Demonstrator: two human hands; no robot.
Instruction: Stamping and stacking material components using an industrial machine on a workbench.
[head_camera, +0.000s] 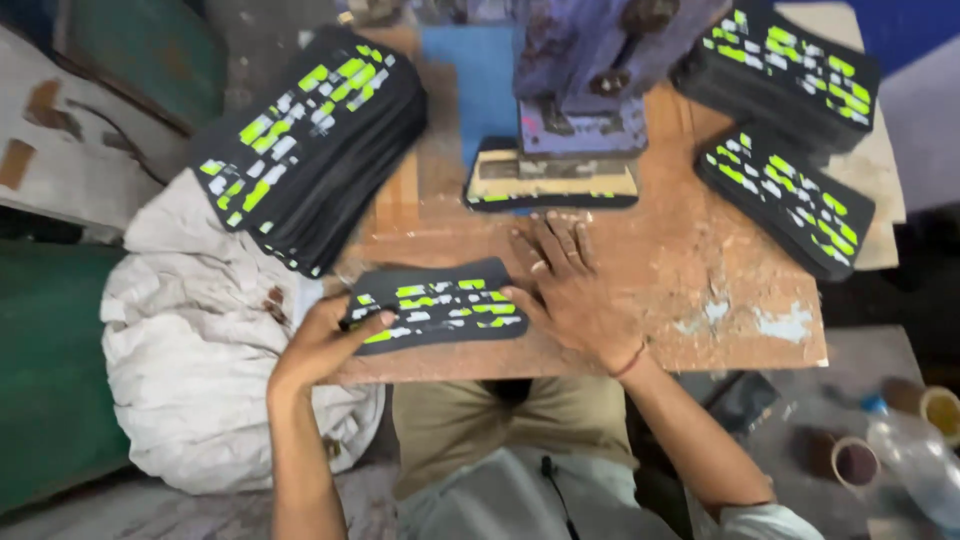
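Observation:
A black shaped piece (437, 304) printed with green and white marks lies on the brown wooden table (690, 270) near its front edge. My left hand (325, 343) grips its left end, thumb on top. My right hand (570, 285) rests flat on the table with fingers spread, its thumb touching the piece's right end. Just beyond my right hand, another black piece (550, 185) sits under the block of a blue-purple press (585, 75).
A tall leaning stack of the same black pieces (305, 145) stands at the left, with two more stacks at the back right (780, 65) and right (790, 200). A white sack (195, 340) lies left of the table. A plastic bottle (915, 455) and cups stand on the floor at right.

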